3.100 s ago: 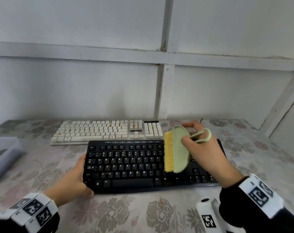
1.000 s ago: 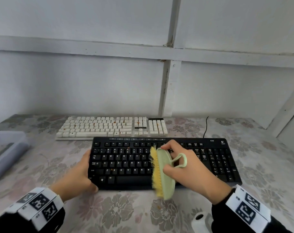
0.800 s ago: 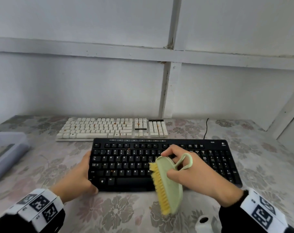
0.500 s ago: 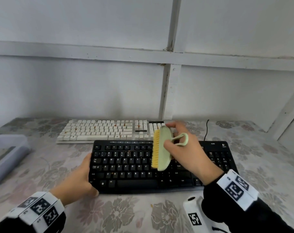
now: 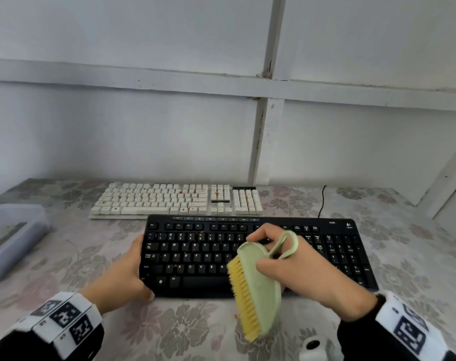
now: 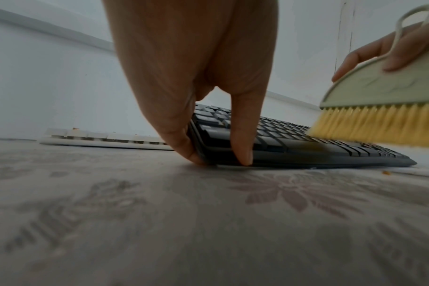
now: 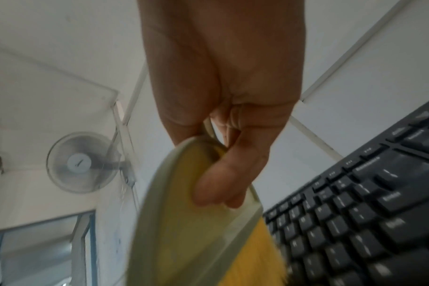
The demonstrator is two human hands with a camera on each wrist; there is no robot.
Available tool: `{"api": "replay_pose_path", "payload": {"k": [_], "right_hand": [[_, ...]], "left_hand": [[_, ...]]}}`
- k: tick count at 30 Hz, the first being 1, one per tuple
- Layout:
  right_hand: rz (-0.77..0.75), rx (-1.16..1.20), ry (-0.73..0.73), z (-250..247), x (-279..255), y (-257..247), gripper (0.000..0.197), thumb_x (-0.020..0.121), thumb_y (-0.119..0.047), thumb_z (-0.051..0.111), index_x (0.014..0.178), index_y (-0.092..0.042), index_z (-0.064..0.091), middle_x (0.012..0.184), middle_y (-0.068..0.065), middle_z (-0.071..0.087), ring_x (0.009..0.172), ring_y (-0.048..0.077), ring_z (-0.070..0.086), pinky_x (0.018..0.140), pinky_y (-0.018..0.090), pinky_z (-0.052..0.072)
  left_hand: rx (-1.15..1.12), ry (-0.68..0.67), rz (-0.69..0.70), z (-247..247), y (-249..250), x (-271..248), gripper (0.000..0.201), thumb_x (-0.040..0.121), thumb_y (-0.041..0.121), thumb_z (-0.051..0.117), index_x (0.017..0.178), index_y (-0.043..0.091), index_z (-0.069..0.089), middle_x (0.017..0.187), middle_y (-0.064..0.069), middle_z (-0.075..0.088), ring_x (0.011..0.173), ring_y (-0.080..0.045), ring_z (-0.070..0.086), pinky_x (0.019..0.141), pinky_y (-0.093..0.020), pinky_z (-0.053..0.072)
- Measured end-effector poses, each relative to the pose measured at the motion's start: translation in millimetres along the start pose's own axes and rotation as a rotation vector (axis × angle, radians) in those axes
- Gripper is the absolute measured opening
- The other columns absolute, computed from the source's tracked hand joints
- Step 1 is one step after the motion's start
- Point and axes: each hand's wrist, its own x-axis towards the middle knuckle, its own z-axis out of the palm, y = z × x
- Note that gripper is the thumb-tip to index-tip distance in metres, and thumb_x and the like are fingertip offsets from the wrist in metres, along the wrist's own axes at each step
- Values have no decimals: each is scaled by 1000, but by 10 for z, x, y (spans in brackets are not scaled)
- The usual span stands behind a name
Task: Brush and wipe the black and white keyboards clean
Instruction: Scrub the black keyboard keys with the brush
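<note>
The black keyboard (image 5: 260, 256) lies on the flowered table in front of me, with orange crumbs on some keys. My right hand (image 5: 294, 267) grips a pale green brush (image 5: 258, 290) with yellow bristles (image 6: 370, 123), held over the keyboard's front edge near the middle. My left hand (image 5: 127, 272) holds the keyboard's front left corner (image 6: 208, 154), thumb and finger pinching its edge. Behind it lies the white keyboard (image 5: 177, 200), also crumb-speckled. The right wrist view shows the brush (image 7: 184, 222) beside the black keys (image 7: 355, 222).
A translucent plastic box (image 5: 10, 238) stands at the left edge of the table. A black cable (image 5: 323, 201) runs from the black keyboard toward the wall. A white bottle top (image 5: 313, 346) shows at the bottom. One orange crumb (image 6: 214, 172) lies on the tablecloth.
My right hand swept the brush from the keyboard's back row toward me to its front edge, repeating earlier strokes. The left hand kept its hold on the corner.
</note>
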Motion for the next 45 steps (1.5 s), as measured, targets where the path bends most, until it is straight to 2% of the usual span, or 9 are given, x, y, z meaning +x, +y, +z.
{"api": "replay_pose_path", "payload": {"k": [4, 9, 12, 16, 20, 24, 28, 37, 45], "right_hand": [[-65, 134, 158, -121, 164, -164, 30, 84, -1, 56, 108, -20, 55, 88, 9, 67, 58, 6, 65, 48, 20, 50], [-135, 108, 278, -76, 398, -209, 31, 87, -7, 56, 113, -21, 49, 92, 13, 67, 72, 23, 70, 57, 35, 60], [-132, 17, 230, 34, 412, -150, 32, 87, -8, 52, 113, -25, 45, 92, 17, 67, 76, 32, 68, 62, 45, 59], [-90, -25, 111, 152, 311, -66, 30, 89, -9, 51, 114, -24, 41, 94, 10, 63, 76, 27, 69, 58, 35, 60], [-45, -50, 2, 180, 202, -27, 33, 86, -8, 50, 115, -23, 43, 80, 9, 58, 58, 16, 59, 54, 27, 57], [0, -84, -119, 160, 86, -37, 33, 84, -9, 51, 111, -27, 47, 75, 9, 52, 54, 15, 47, 57, 33, 57], [25, -52, -201, 43, 26, -139, 31, 82, -8, 54, 107, -26, 52, 76, 6, 59, 61, 27, 64, 55, 35, 57], [-143, 115, 223, -19, 339, -289, 36, 86, 0, 51, 117, -20, 48, 84, 12, 66, 59, 17, 69, 53, 33, 58], [-69, -29, 55, 185, 227, -94, 36, 87, -8, 51, 119, -25, 45, 94, 12, 62, 74, 27, 68, 56, 34, 60]], "left_hand": [[-5, 7, 23, -3, 15, -15, 99, 67, -13, 65, 128, 43, 9, 101, 3, 59, 87, -9, 59, 60, -12, 44], [-38, 2, 25, -17, -45, 10, 105, 58, -9, 68, 133, 39, 14, 108, 4, 57, 95, -12, 57, 71, -20, 46], [-52, -12, 31, -21, -72, 27, 110, 55, -7, 69, 139, 36, 13, 114, 5, 55, 101, -12, 56, 77, -24, 46], [-49, -9, 48, -22, -83, 35, 109, 53, -3, 69, 138, 36, 14, 111, 5, 57, 99, -11, 57, 77, -23, 46], [-45, -8, 39, -15, -85, 48, 106, 58, -8, 69, 134, 40, 13, 111, 5, 56, 98, -10, 56, 72, -19, 45], [-43, 0, 44, -7, -76, 36, 104, 59, -10, 68, 134, 38, 14, 109, 5, 57, 97, -10, 57, 71, -18, 44], [-43, 7, 62, -5, -44, 21, 100, 61, -13, 66, 128, 41, 14, 105, 4, 57, 91, -10, 58, 64, -14, 44], [-28, -8, 41, -17, -65, 24, 108, 57, -7, 67, 139, 36, 12, 104, 4, 59, 91, -12, 59, 70, -21, 46], [-1, -3, 18, -15, -54, 13, 110, 60, -6, 68, 141, 36, 7, 103, 1, 60, 91, -14, 61, 76, -27, 52]]}}
